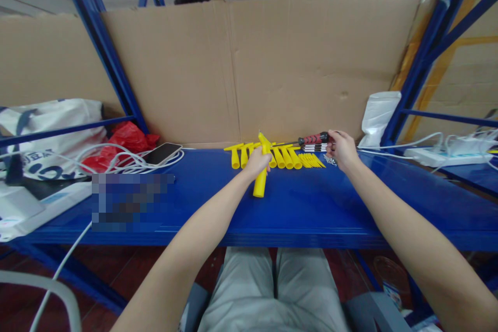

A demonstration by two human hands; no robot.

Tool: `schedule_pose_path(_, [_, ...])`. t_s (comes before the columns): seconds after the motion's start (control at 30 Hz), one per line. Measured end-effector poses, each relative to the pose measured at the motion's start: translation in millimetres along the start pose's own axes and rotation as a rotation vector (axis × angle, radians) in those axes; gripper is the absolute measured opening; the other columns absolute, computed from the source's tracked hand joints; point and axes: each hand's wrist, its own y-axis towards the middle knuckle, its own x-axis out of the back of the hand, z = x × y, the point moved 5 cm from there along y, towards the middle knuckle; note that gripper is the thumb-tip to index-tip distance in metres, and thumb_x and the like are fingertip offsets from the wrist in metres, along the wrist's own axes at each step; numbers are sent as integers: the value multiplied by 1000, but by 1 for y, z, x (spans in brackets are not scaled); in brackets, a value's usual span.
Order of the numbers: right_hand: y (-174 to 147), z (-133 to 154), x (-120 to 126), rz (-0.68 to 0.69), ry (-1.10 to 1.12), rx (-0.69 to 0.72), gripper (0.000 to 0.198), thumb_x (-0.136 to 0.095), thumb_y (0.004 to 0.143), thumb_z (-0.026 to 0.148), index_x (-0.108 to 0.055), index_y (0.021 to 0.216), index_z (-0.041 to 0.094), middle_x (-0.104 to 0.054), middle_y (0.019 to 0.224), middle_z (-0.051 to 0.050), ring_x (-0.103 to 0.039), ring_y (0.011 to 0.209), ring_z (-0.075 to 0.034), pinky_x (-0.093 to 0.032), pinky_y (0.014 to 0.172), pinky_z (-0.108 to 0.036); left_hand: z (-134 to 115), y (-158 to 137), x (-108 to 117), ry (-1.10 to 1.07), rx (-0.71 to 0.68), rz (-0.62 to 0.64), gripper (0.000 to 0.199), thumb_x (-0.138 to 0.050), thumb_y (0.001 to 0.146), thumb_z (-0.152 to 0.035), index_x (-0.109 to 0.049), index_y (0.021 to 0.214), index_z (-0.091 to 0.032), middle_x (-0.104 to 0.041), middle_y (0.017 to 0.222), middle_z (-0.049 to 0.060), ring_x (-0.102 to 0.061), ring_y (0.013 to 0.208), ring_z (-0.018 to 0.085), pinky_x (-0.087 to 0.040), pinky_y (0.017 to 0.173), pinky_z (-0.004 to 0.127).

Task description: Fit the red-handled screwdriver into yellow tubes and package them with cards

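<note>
My left hand (257,162) is closed round a yellow plastic handle (260,184), its open tube end tilted toward me. A screwdriver (314,138) with a red and black grip is in my right hand (341,149), held by the back end. Its thin shaft points left to the upper part of the yellow handle; whether the tip touches is too small to tell. Behind my left hand lies a row of several similar yellow handles (286,158). Several small flat yellow pieces (311,160) lie beside them, with small metal screws (330,160) near my right hand.
Black and white strips (314,148) lie behind the yellow pieces. A phone (163,153), white cables, a red bag (130,141) and a white bag (62,124) occupy the left. A white pouch (379,119) and a power strip (447,155) are right. Cardboard (291,72) walls the back.
</note>
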Motion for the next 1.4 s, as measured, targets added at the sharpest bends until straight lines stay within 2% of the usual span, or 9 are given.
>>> schedule_pose_path(0.2, [4, -1, 4, 9, -78, 40, 29, -63, 72, 41, -41, 69, 22, -33, 42, 8, -31, 32, -7, -21, 29, -20, 2, 2, 0, -5, 3, -6, 22, -45, 66, -9, -52, 86, -15, -45, 38, -6, -47, 33, 14, -40, 39, 22])
schedule_pose_path(0.5, [-13, -8, -18, 198, -311, -35, 26, -55, 83, 32, -42, 63, 20, -39, 36, 6, -33, 27, -6, -22, 27, -17, -1, 0, 0, 24, -26, 0, 22, -43, 67, -9, -51, 87, -15, -45, 36, -6, -47, 32, 14, -38, 38, 21])
schedule_pose_path(0.63, [-19, -17, -25, 342, -381, -110, 23, -55, 84, 30, -46, 67, 18, -47, 42, 4, -41, 32, -7, -29, 29, -17, -4, -2, -1, 10, -28, 9, 23, -43, 68, -10, -51, 89, -15, -44, 36, -6, -47, 32, 14, -39, 38, 22])
schedule_pose_path(0.77, [-28, -29, -34, 614, -421, -173, 19, -66, 76, 28, -51, 75, 17, -61, 57, -1, -51, 42, -8, -39, 35, -17, -6, -4, -3, 7, -36, 19, 20, -44, 68, -10, -50, 85, -16, -43, 35, -7, -44, 30, 12, -37, 37, 20])
schedule_pose_path(0.93, [-35, -44, -43, 794, -489, -79, 29, -75, 63, 29, -53, 78, 18, -62, 61, 2, -54, 49, -8, -40, 40, -16, -9, -6, -6, -23, -73, 41, 19, -44, 68, -8, -51, 84, -16, -45, 38, -7, -46, 32, 11, -38, 38, 19])
schedule_pose_path(1.03, [-31, -54, -46, 810, -540, 2, 26, -73, 61, 27, -54, 77, 18, -60, 59, 5, -53, 50, -8, -40, 44, -17, -10, -7, -9, -25, -64, 65, 19, -45, 69, -8, -51, 85, -16, -45, 39, -7, -45, 32, 10, -37, 37, 19])
schedule_pose_path(1.17, [-25, -54, -48, 767, -683, 194, 16, -70, 63, 22, -59, 72, 18, -63, 66, 1, -57, 60, -11, -46, 59, -24, -9, -8, -13, -21, -59, 103, 19, -45, 68, -8, -50, 85, -16, -45, 38, -8, -43, 30, 10, -36, 36, 19])
schedule_pose_path(1.27, [-23, -42, -49, 664, -779, 344, 7, -67, 67, 19, -61, 71, 19, -65, 70, -1, -58, 64, -14, -47, 67, -29, -10, -9, -17, -23, -94, 149, 18, -44, 68, -9, -49, 83, -16, -45, 37, -7, -44, 30, 11, -37, 36, 20])
schedule_pose_path(1.4, [-25, -25, -49, 528, -722, 431, 6, -63, 69, 16, -61, 73, 19, -66, 74, -3, -59, 69, -15, -48, 72, -32, -13, -13, -22, -15, -100, 205, 20, -43, 68, -9, -51, 86, -15, -45, 38, -6, -45, 31, 12, -38, 37, 21])
